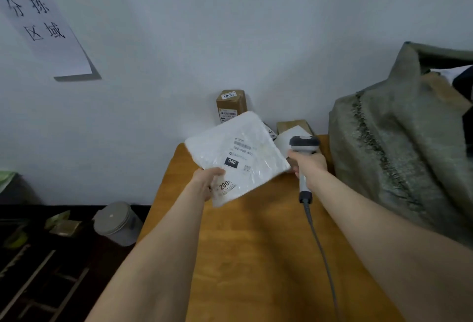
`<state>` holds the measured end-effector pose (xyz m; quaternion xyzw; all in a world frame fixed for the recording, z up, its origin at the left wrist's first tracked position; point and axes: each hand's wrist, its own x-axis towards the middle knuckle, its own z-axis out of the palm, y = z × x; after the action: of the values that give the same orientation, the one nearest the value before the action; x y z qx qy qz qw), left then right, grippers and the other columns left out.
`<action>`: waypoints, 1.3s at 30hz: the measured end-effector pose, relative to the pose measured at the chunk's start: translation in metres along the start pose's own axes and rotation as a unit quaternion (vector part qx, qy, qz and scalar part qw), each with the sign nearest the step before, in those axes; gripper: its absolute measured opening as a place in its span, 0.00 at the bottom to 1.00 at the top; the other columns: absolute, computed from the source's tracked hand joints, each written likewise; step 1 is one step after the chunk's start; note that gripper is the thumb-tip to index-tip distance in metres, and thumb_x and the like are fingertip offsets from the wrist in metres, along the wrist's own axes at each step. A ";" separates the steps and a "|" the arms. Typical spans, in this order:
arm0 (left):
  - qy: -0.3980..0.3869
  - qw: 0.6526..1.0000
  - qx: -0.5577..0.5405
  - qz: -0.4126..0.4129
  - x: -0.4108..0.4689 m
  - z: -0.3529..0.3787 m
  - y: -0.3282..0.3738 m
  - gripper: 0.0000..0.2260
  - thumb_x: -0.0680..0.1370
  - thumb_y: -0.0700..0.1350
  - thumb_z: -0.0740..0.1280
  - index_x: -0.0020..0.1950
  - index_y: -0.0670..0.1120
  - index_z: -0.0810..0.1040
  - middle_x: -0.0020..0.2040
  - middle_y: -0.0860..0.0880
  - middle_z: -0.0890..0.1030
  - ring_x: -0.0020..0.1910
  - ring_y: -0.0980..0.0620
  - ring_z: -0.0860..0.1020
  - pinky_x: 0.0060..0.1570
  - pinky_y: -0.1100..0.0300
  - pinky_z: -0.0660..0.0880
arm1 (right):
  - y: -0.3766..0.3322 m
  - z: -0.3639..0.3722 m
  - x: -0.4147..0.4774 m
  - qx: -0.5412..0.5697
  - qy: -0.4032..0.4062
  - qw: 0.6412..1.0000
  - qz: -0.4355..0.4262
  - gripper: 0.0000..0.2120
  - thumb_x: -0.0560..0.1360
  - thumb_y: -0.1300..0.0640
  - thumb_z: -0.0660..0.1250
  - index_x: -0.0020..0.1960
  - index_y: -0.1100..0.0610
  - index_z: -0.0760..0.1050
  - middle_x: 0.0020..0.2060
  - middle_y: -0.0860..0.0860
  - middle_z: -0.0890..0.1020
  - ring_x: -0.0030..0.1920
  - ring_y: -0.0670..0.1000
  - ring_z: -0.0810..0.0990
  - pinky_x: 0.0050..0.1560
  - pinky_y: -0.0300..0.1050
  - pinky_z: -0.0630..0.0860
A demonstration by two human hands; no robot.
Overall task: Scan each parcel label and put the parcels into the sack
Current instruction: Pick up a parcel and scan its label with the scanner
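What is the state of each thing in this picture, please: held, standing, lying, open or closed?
white parcel: held above the table, label side up
left hand: grips the parcel's near corner
scanner: held upright beside the parcel
right hand: grips the scanner handle
sack: standing, mouth open, items inside
tall brown box: upright by the wall
flat brown box: lying behind the scanner
grey jar: lid on

sack [399,142] R of table [243,257]
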<state>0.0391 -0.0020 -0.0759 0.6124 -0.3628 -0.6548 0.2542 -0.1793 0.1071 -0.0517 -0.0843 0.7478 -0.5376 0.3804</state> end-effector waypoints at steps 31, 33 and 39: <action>-0.022 0.996 -0.079 -0.038 0.026 0.017 -0.059 0.18 0.73 0.33 0.71 0.61 0.40 0.73 0.57 0.39 0.80 0.52 0.37 0.80 0.53 0.39 0.77 | -0.011 0.023 -0.075 -0.002 -0.211 0.977 0.024 0.07 0.74 0.63 0.65 0.52 0.61 0.73 0.27 0.56 0.78 0.29 0.50 0.74 0.33 0.43 0.73; -0.024 0.996 -0.077 -0.040 0.025 0.016 -0.059 0.19 0.72 0.33 0.72 0.61 0.40 0.73 0.57 0.40 0.80 0.53 0.37 0.80 0.53 0.39 0.77 | -0.012 0.021 -0.075 0.007 -0.211 0.977 0.024 0.08 0.74 0.63 0.64 0.52 0.61 0.73 0.28 0.56 0.77 0.28 0.50 0.74 0.33 0.43 0.73; -0.037 0.995 -0.086 -0.017 0.019 0.019 -0.053 0.19 0.73 0.31 0.70 0.62 0.39 0.73 0.56 0.38 0.80 0.53 0.37 0.80 0.54 0.38 0.77 | -0.015 0.013 -0.077 0.018 -0.200 0.979 0.022 0.07 0.74 0.63 0.66 0.52 0.62 0.73 0.31 0.57 0.82 0.31 0.50 0.78 0.34 0.43 0.76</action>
<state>0.0243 0.0184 -0.1290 0.5695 -0.3038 -0.7101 0.2814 -0.1215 0.1325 -0.0040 -0.1664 0.6484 -0.5151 0.5353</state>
